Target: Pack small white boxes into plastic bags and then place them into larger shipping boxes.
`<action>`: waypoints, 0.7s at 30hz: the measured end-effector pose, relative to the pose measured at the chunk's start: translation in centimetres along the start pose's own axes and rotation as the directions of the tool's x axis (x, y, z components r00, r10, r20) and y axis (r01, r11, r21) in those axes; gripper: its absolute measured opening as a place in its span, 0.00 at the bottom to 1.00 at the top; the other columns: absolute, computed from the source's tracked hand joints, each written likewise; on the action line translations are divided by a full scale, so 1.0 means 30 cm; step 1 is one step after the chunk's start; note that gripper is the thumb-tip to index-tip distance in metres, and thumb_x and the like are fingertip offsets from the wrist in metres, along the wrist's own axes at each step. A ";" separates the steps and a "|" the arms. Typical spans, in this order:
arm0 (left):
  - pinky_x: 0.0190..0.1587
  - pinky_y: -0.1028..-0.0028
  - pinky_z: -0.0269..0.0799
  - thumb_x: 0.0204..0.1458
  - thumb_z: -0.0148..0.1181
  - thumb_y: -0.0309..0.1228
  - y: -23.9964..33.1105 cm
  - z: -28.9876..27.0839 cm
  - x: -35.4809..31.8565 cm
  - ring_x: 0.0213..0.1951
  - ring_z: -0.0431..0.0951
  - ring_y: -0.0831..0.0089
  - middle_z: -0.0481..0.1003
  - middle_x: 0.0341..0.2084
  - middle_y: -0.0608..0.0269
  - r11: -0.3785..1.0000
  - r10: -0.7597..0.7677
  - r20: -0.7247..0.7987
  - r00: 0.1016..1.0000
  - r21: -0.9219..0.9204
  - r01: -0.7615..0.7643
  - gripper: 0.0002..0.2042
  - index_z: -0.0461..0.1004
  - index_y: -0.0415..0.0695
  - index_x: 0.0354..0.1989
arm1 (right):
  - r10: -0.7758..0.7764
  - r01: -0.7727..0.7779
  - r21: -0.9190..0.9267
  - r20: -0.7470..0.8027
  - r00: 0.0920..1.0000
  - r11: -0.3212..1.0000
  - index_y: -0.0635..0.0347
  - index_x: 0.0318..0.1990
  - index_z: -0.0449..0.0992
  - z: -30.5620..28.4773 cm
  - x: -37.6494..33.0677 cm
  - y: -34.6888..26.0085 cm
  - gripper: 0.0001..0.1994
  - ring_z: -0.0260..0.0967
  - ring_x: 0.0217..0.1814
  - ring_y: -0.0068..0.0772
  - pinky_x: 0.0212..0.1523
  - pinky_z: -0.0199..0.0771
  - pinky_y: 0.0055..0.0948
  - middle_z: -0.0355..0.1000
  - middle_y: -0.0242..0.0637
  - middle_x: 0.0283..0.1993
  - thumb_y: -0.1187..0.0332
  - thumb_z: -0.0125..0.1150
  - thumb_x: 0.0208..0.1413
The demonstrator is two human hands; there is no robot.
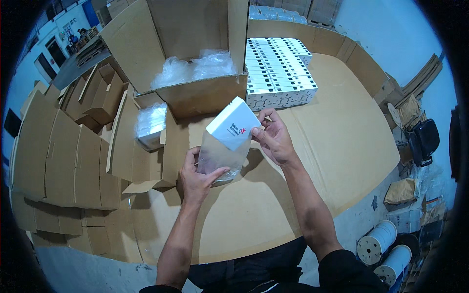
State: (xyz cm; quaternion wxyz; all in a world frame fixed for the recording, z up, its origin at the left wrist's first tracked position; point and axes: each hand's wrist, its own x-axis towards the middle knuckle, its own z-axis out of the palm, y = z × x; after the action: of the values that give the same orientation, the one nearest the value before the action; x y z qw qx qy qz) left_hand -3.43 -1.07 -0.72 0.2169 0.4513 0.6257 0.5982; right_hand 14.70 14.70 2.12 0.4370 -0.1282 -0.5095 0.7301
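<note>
White plastic device (233, 124), one of it, sits half inside one clear plastic bag (217, 158), held above the cardboard-covered table (342, 146). The left hand (198, 178) is closed on the bag's lower end, below the device; the right hand (272, 137) pinches the device's right edge. Behind stand one open carton (195, 93) and one block of stacked white boxes (278, 73).

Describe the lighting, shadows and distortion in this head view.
Head view: even overhead light; soft shadows under the left hand, the right hand and the clear bag; mild glare on the white box; fisheye bends the cardboard table edges; black vignette at the corners.
</note>
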 end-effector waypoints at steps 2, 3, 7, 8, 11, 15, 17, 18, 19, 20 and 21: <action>0.48 0.68 0.81 0.37 0.85 0.36 -0.015 0.002 -0.002 0.45 0.83 0.67 0.81 0.41 0.53 1.000 0.003 -0.004 1.000 -0.010 -0.003 0.36 0.69 0.37 0.53 | 0.044 -0.044 0.013 0.009 0.999 0.999 0.56 0.47 0.63 0.006 -0.002 -0.004 0.15 0.70 0.50 0.25 0.51 0.80 0.32 0.66 0.31 0.46 0.77 0.65 0.60; 0.48 0.68 0.82 0.37 0.84 0.36 -0.019 0.001 -0.003 0.45 0.83 0.66 0.81 0.41 0.52 1.000 0.007 -0.008 1.000 -0.020 -0.007 0.36 0.69 0.37 0.53 | 0.071 -0.071 0.032 0.013 0.997 0.997 0.55 0.47 0.63 0.008 -0.003 -0.004 0.15 0.71 0.50 0.25 0.50 0.80 0.31 0.66 0.31 0.46 0.77 0.65 0.61; 0.50 0.71 0.80 0.39 0.81 0.24 0.025 0.003 -0.003 0.47 0.81 0.69 0.78 0.44 0.55 0.990 -0.101 0.044 0.994 -0.094 0.105 0.33 0.67 0.38 0.53 | 0.137 -0.137 0.094 0.004 0.991 0.986 0.53 0.46 0.62 -0.015 -0.002 0.003 0.15 0.72 0.49 0.25 0.47 0.81 0.28 0.66 0.32 0.46 0.76 0.64 0.61; 0.50 0.70 0.80 0.39 0.81 0.24 0.028 0.002 -0.004 0.47 0.81 0.69 0.78 0.44 0.55 0.989 -0.106 0.037 0.994 -0.099 0.109 0.33 0.67 0.38 0.53 | 0.137 -0.137 0.094 0.004 0.991 0.986 0.53 0.46 0.62 -0.019 -0.002 0.005 0.15 0.72 0.49 0.25 0.47 0.81 0.28 0.66 0.32 0.46 0.76 0.64 0.61; 0.50 0.70 0.80 0.40 0.81 0.23 0.039 0.002 -0.005 0.47 0.81 0.68 0.78 0.43 0.55 0.987 -0.115 0.034 0.993 -0.107 0.118 0.32 0.66 0.38 0.53 | 0.156 -0.155 0.102 -0.001 0.988 0.983 0.52 0.45 0.62 -0.025 -0.002 0.010 0.15 0.73 0.48 0.25 0.44 0.80 0.26 0.66 0.32 0.46 0.76 0.64 0.61; 0.50 0.70 0.80 0.40 0.80 0.23 0.030 0.000 -0.003 0.48 0.80 0.69 0.78 0.43 0.55 0.991 -0.094 0.050 0.994 -0.090 0.098 0.33 0.66 0.38 0.54 | 0.186 -0.186 0.011 0.008 0.982 0.982 0.53 0.46 0.62 0.001 -0.004 0.010 0.15 0.72 0.47 0.24 0.43 0.79 0.25 0.65 0.31 0.46 0.76 0.64 0.60; 0.51 0.70 0.79 0.43 0.79 0.25 0.017 -0.001 -0.001 0.48 0.80 0.69 0.78 0.44 0.55 0.990 -0.096 0.063 0.993 -0.095 0.101 0.32 0.66 0.38 0.55 | 0.203 -0.203 -0.003 0.014 0.979 0.979 0.53 0.46 0.62 0.004 -0.005 0.013 0.15 0.71 0.47 0.22 0.43 0.78 0.24 0.65 0.31 0.46 0.76 0.64 0.60; 0.52 0.71 0.78 0.46 0.78 0.27 0.011 -0.002 0.000 0.48 0.79 0.70 0.78 0.45 0.55 0.990 -0.097 0.076 0.992 -0.100 0.104 0.31 0.67 0.38 0.57 | 0.181 -0.180 -0.051 0.023 0.983 0.982 0.54 0.47 0.63 0.001 -0.004 0.019 0.15 0.70 0.46 0.21 0.44 0.76 0.24 0.64 0.31 0.45 0.77 0.64 0.60; 0.52 0.71 0.78 0.46 0.78 0.27 0.007 0.003 0.001 0.48 0.79 0.70 0.78 0.45 0.55 0.989 -0.097 0.077 0.992 -0.100 0.104 0.31 0.67 0.38 0.57 | 0.159 -0.155 -0.100 0.032 0.987 0.983 0.55 0.47 0.63 -0.001 -0.004 0.021 0.15 0.69 0.46 0.21 0.46 0.75 0.23 0.64 0.31 0.45 0.77 0.64 0.60; 0.52 0.71 0.76 0.50 0.76 0.30 0.003 0.008 0.002 0.48 0.79 0.72 0.78 0.45 0.56 0.989 -0.091 0.074 0.993 -0.108 0.099 0.28 0.68 0.37 0.57 | 0.159 -0.155 -0.101 0.031 0.987 0.983 0.55 0.47 0.63 0.000 -0.004 0.021 0.15 0.69 0.46 0.21 0.46 0.75 0.23 0.64 0.31 0.45 0.77 0.64 0.60; 0.52 0.72 0.75 0.54 0.73 0.33 0.002 0.011 0.003 0.47 0.78 0.73 0.78 0.45 0.58 0.989 -0.085 0.071 0.994 -0.115 0.093 0.25 0.70 0.36 0.57 | 0.123 -0.115 -0.173 0.037 0.992 0.978 0.56 0.47 0.64 0.002 -0.004 0.022 0.15 0.68 0.46 0.20 0.47 0.74 0.23 0.63 0.30 0.45 0.78 0.64 0.59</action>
State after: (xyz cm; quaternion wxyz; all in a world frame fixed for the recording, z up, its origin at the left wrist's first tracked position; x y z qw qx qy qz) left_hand -3.19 -0.83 -0.70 0.2904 0.4287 0.6013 0.6086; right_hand 14.40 14.49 1.56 0.3679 -0.1782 -0.5718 0.7112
